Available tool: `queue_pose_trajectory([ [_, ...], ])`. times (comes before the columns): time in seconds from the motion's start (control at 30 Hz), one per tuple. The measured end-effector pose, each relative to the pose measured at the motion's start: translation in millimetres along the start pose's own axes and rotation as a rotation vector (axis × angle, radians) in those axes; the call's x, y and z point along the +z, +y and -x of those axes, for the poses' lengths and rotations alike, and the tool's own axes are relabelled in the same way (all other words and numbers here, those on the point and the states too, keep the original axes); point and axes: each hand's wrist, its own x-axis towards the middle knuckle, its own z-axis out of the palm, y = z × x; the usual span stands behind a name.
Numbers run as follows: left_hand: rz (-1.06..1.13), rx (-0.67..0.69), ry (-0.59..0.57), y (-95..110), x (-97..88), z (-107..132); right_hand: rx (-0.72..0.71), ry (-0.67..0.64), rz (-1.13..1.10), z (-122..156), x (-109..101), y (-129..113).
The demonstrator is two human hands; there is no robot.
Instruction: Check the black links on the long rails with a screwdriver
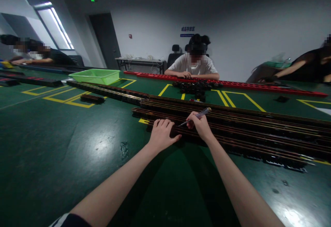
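In the head view, my right hand [198, 125] is closed around a small screwdriver [204, 112] with a translucent handle. Its thin metal shaft slants down to the left, its tip at the near rows of long dark strips [248, 130]. My left hand [162, 134] lies palm down over the left end of the nearest strip, fingers stretched forward and thumb spread toward the screwdriver tip. Whatever sits beneath that palm is hidden. The strips run side by side across the table, with thin coppery lines along them.
A green basket [97, 76] stands at the back left, near a short dark block [92, 99]. Dark small parts are heaped [192, 88] before a person [193, 63] seated opposite. A long red rail [238, 84] crosses the far side. Other people sit left and right.
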Motion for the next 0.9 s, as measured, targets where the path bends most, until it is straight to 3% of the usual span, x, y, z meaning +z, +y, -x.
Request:
queue_pose_trajectory([
  [0.9,-0.048,-0.046,0.034,3.5,2.0,1.5,0.017,-0.014,-0.031,1.6,1.6,-3.9],
])
